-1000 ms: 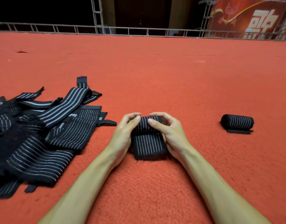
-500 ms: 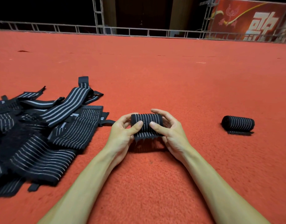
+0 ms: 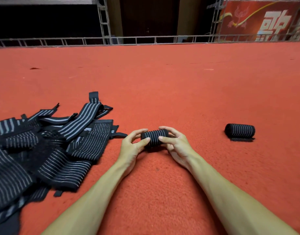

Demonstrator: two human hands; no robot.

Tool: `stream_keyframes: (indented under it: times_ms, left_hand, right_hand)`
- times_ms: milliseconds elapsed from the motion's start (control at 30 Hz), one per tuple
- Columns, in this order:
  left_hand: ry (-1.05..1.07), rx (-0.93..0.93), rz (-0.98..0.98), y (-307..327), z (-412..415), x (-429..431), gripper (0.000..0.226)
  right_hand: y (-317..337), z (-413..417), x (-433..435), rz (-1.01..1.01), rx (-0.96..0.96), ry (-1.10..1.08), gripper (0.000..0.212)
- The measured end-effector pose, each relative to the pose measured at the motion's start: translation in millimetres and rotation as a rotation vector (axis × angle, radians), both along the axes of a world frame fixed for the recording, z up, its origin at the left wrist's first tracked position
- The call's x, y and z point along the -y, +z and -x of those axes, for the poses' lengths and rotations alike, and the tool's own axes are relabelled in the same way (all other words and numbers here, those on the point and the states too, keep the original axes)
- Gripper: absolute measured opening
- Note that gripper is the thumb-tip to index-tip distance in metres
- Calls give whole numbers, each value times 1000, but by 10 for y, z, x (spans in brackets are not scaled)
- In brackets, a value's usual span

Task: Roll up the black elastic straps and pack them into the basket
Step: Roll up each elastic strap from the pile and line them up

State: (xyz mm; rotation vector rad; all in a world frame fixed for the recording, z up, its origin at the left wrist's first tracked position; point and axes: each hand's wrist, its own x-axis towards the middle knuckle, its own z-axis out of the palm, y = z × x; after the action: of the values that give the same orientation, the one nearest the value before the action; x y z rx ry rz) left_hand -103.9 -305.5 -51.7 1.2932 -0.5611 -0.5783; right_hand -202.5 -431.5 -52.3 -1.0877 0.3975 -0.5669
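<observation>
Underfoot, carpet [image 3: 162,92]: red, matt, coarse short nap. The rolled strap [image 3: 153,137]: black woven elastic cloth, matt, ribbed with pale grey stripes. Left of the rolled strap, loose straps [image 3: 49,167] — same cloth, some edges fuzzy. Right of it, second roll [image 3: 240,132]: identical weave. Beyond it, truss railing [image 3: 162,37] — grey metal, dull.

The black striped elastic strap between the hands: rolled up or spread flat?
Rolled up: the black striped elastic strap forms a cylinder, gripped by the left hand and right hand.
</observation>
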Motion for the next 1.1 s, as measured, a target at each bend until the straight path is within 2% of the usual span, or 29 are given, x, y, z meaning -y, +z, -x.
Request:
stream_keyframes:
  times_ms: [67,167,267,433,567,667,833,1100]
  left_hand:
    - [2,-68,-16,30,91,4,25]
    - [-1,-92,-38,47,302,123,31]
    - [-45,-83,-75,82,587,377,31]
    - [-193,-77,-107,115,1139,992,24]
    - [-256,88,-199,-23,1467,1479,26]
    - [-262,197,-230,-83,1650,1762,32]
    - [-141,344,-234,-123,1779,2046,35]
    - [-84,498,-349,-297,1749,2216,40]
  right_hand:
    - [20,106,11,-1,-16,3,36]
    - [79,398,161,91,-70,-1,38]
    - [110,807,449,293,-193,-49,37]
    - [210,1514,929,581,-368,-250,35]
    - [107,1965,1279,714,-514,-356,37]
    - [-9,2115,1428,730,-547,-496,39]
    - [-101,2058,1512,781,-618,-699,43]
    - [-148,2005,1548,783,-674,-774,41]
